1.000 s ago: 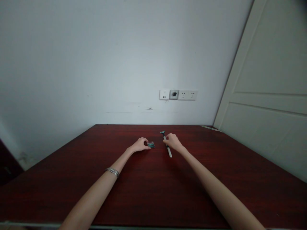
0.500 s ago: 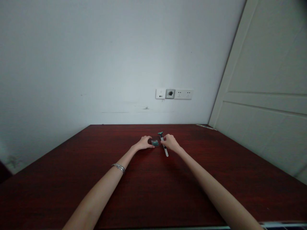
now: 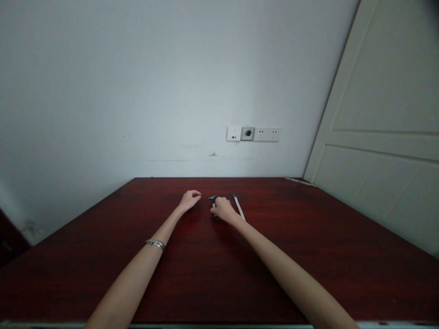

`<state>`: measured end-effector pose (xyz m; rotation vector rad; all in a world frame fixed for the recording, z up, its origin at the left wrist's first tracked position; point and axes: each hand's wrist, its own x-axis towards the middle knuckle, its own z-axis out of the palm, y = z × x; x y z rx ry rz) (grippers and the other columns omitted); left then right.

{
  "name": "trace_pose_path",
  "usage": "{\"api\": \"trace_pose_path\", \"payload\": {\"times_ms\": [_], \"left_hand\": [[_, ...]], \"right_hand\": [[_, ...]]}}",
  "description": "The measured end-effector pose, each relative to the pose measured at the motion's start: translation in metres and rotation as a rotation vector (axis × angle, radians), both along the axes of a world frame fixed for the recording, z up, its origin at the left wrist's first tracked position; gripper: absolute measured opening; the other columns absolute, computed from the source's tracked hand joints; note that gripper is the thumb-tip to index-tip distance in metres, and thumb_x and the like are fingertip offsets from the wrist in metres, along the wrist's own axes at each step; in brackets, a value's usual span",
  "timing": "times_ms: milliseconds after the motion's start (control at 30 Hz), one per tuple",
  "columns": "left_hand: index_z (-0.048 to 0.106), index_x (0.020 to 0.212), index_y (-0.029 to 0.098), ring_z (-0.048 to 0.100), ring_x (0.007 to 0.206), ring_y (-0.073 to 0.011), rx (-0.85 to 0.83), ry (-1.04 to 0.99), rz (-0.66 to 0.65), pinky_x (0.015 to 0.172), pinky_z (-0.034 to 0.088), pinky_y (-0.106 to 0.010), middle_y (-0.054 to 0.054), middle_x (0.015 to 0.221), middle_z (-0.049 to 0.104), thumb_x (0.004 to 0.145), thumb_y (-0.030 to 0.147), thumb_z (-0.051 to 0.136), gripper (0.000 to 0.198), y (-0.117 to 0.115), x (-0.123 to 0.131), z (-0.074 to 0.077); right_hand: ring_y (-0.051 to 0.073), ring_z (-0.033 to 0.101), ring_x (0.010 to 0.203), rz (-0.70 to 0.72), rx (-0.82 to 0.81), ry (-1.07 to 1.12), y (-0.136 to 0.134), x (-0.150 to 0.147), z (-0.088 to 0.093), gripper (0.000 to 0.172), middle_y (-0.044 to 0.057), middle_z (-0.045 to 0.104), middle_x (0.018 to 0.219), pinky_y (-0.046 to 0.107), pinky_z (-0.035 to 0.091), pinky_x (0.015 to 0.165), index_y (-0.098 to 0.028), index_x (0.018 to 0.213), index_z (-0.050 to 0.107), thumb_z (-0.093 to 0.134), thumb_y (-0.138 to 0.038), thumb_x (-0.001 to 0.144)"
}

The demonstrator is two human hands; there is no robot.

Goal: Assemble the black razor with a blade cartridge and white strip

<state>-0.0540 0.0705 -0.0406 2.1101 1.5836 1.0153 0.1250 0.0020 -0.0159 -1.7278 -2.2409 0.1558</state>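
Observation:
My right hand (image 3: pixel 224 209) is closed on a razor (image 3: pixel 212 198), near the middle of the table. The razor's teal and black head sticks out past the fingers, and part of the handle shows below them. Just right of this hand lies a slim white stick-like piece (image 3: pixel 239 207) with a dark tip, its near end close to my wrist. The small clear case of teal blades is mostly or wholly covered by my right hand. To the left, my left hand (image 3: pixel 190 199) hovers apart from these things, fingers curved, a gap between thumb and forefinger, with nothing visible inside.
The dark red wooden table (image 3: pixel 192 265) meets a pale wall at the back. Sockets and switches (image 3: pixel 254 134) sit on that wall. A pale panelled door (image 3: pixel 380 151) stands along the right side. A thin strip (image 3: pixel 300 182) lies in the far right corner.
My right hand has moved left with the razor, leaving the white piece on the table. My left hand has drawn away leftward from the blade case. The view has shifted slightly.

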Motion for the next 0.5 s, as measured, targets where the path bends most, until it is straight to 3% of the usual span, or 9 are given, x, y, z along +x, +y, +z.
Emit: {"api": "trace_pose_path", "payload": {"times_ms": [300,500], "left_hand": [[0.067,0.085,0.017,0.06,0.092,-0.0179,-0.02,-0.031,0.004,0.087,0.044,-0.028,-0.004,0.094,0.068,0.073,0.025,0.051,0.021,-0.001,0.003,-0.002],[0.067,0.084,0.017,0.06,0.091,-0.0182,0.008,0.004,0.003,0.087,0.043,-0.028,-0.005,0.093,0.068,0.074,0.025,0.05,0.021,-0.013,0.006,0.007]], "right_hand": [[0.023,0.063,0.086,-0.012,-0.009,-0.008,0.003,-0.002,-0.006,0.025,0.016,0.066,0.093,0.024,0.045,0.07,-0.01,0.088,0.065,0.062,-0.027,0.069],[0.021,0.064,0.077,-0.048,0.027,0.092,0.001,0.012,0.001,0.03,0.014,0.068,0.08,0.022,0.044,0.065,-0.012,0.077,0.066,0.055,-0.04,0.076]]}}
